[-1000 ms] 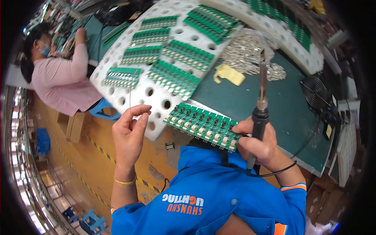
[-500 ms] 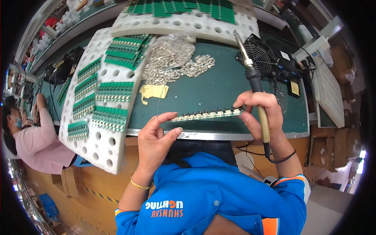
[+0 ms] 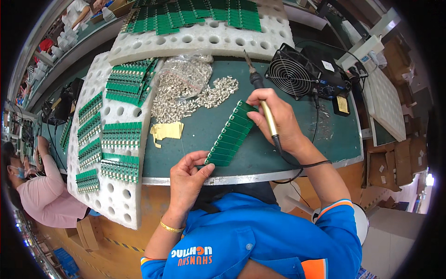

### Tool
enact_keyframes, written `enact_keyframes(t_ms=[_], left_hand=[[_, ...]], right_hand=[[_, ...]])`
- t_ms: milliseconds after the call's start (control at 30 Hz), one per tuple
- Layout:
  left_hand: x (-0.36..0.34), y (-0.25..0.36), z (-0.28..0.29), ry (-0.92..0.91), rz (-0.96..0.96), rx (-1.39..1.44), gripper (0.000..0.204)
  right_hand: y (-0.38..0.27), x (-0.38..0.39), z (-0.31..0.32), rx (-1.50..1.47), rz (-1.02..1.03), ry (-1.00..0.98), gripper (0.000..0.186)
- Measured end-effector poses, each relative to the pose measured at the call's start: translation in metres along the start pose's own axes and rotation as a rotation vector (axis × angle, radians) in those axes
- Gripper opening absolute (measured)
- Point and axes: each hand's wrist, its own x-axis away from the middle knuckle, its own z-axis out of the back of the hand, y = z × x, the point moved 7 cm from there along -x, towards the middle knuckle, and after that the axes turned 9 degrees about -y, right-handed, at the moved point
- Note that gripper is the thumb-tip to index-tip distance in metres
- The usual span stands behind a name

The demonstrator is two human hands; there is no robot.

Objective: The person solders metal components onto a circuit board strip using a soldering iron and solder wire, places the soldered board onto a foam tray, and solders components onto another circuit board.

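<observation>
A long green circuit board strip (image 3: 231, 135) lies slanted over the dark green table mat (image 3: 204, 135). My left hand (image 3: 188, 179) pinches its near end and also holds a thin solder wire (image 3: 182, 149). My right hand (image 3: 274, 118) touches the strip's far end with its fingertips while gripping a soldering iron (image 3: 260, 95), tip pointing away. The iron's black cable (image 3: 302, 162) trails off the table edge.
A pile of small silver metal parts (image 3: 195, 95) and a yellow tape scrap (image 3: 167, 131) lie left of the strip. White foam trays (image 3: 114, 190) carry several green boards. A small black fan (image 3: 290, 74) stands at the right. Another person in pink (image 3: 42, 193) sits at the left.
The view has swung so the table lies more squarely ahead. The board strip has turned from nearly level to slanted, green face up. My left hand now pinches its near end.
</observation>
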Motion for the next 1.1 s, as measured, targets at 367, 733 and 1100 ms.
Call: enact_keyframes(t_ms=[367,733,1100], left_hand=[[-0.006,-0.013,-0.005,-0.037,0.125,0.065,0.024],[-0.010,-0.018,-0.018,-0.018,0.300,0.138,0.020],[-0.003,-0.014,-0.025,0.010,0.409,0.102,0.022]], right_hand=[[0.028,-0.002,-0.023,0.031,0.028,0.020,0.035],[0.041,0.000,-0.032,0.059,-0.010,0.017,0.034],[0.046,0.002,-0.042,0.028,-0.042,-0.032,0.032]])
